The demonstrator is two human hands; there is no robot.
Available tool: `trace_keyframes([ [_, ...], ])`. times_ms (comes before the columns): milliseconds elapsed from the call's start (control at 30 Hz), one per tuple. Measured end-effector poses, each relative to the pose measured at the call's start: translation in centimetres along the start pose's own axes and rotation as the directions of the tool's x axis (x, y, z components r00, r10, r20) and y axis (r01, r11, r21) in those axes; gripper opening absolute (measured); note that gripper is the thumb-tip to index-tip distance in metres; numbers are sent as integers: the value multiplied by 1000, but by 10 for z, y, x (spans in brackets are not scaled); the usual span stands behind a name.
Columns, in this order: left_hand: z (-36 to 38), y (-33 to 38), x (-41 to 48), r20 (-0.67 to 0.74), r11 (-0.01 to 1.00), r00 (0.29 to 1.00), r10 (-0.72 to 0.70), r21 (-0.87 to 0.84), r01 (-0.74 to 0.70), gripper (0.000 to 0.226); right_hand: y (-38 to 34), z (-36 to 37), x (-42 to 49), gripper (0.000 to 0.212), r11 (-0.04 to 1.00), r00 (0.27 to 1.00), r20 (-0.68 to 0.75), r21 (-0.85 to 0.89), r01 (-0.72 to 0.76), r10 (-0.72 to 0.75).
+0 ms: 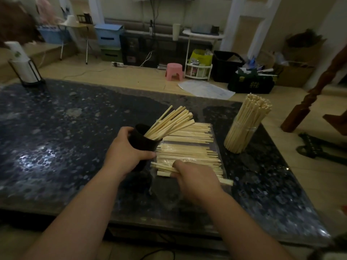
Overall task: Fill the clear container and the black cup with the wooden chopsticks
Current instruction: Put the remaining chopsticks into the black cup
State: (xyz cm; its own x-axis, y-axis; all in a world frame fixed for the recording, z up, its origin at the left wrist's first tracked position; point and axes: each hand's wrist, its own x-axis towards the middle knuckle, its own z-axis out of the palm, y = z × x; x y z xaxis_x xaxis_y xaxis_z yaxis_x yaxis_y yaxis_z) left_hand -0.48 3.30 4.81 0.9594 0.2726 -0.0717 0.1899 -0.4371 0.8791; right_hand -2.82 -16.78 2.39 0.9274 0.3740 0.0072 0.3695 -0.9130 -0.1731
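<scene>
A black cup [142,142] stands on the dark speckled table [56,137], tilted toward the right, with several wooden chopsticks [170,122] sticking out of it. My left hand [127,152] grips the cup from the left side. To its right lies a flat pile of loose chopsticks [189,145] on clear plastic wrap. My right hand [195,177] grasps a small bunch of chopsticks at the pile's near edge. At the right stands the clear container [242,136], packed with upright chopsticks.
A white roll in a black holder [24,66] stands at the table's far left corner. A carved wooden post [315,94] rises beyond the right edge. A pink stool [174,71], boxes and bags lie on the floor behind.
</scene>
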Motion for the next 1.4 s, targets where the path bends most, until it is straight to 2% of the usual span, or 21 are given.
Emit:
trace_keyframes([
  [67,-1,-3,4,4,1000,1000,-17,20,17,97,-1,-12,-1,24,995,996,-77,-88,38,-44],
  [133,-1,-5,7,8,998,1000,-31,48,30,101,3,-20,-2,28,984,954,-271,-154,88,-127],
  [167,0,-6,8,12,997,999,-33,69,32,102,6,-23,-2,31,979,900,-401,-174,109,-171],
  [233,2,-8,10,22,994,999,-33,108,31,102,14,-27,-1,37,972,721,-653,-132,193,-232],
  [267,3,-9,12,28,991,999,-32,128,28,100,19,-27,2,37,966,648,-722,-114,232,-241],
  [300,5,-10,13,39,989,999,-34,147,28,100,23,-27,5,37,967,605,-763,-103,234,-228],
  [400,7,-12,17,87,978,996,-32,207,13,103,28,-32,12,50,987,577,-816,53,150,-44],
  [467,8,-12,20,111,968,993,-29,250,0,106,31,-30,15,52,969,579,-812,196,152,73],
  [567,8,-12,22,146,958,988,-41,287,-3,105,34,-24,18,37,918,590,-785,353,178,188],
  [700,8,-11,23,172,945,985,-30,325,-28,103,30,-28,21,15,850,528,-784,488,199,327],
  [767,9,-11,23,177,943,984,-22,329,-38,102,24,-32,23,21,729,555,-737,612,307,385],
  [833,10,-11,24,192,942,981,1,330,-65,101,14,-39,22,26,553,662,-605,765,330,443],
  [867,11,-11,23,203,941,979,10,331,-78,100,11,-40,21,25,509,704,-553,803,309,446],
  [1033,12,-11,22,251,929,967,42,346,-130,102,15,-40,23,30,653,754,-478,753,87,450],
  [1133,11,-12,22,264,931,963,56,334,-146,102,23,-39,27,25,591,801,-387,805,51,457],
  [1233,10,-13,23,274,943,960,59,300,-144,102,29,-35,31,17,594,859,-270,803,-48,435],
  [1333,10,-13,24,291,940,954,73,300,-164,103,30,-28,33,30,614,888,-206,783,-102,410],
  [1367,10,-13,24,289,939,954,79,299,-168,103,28,-30,32,28,589,884,-212,804,-84,416],
  [1400,10,-13,24,286,940,955,81,298,-169,102,26,-32,32,25,509,868,-229,860,-31,440],
])
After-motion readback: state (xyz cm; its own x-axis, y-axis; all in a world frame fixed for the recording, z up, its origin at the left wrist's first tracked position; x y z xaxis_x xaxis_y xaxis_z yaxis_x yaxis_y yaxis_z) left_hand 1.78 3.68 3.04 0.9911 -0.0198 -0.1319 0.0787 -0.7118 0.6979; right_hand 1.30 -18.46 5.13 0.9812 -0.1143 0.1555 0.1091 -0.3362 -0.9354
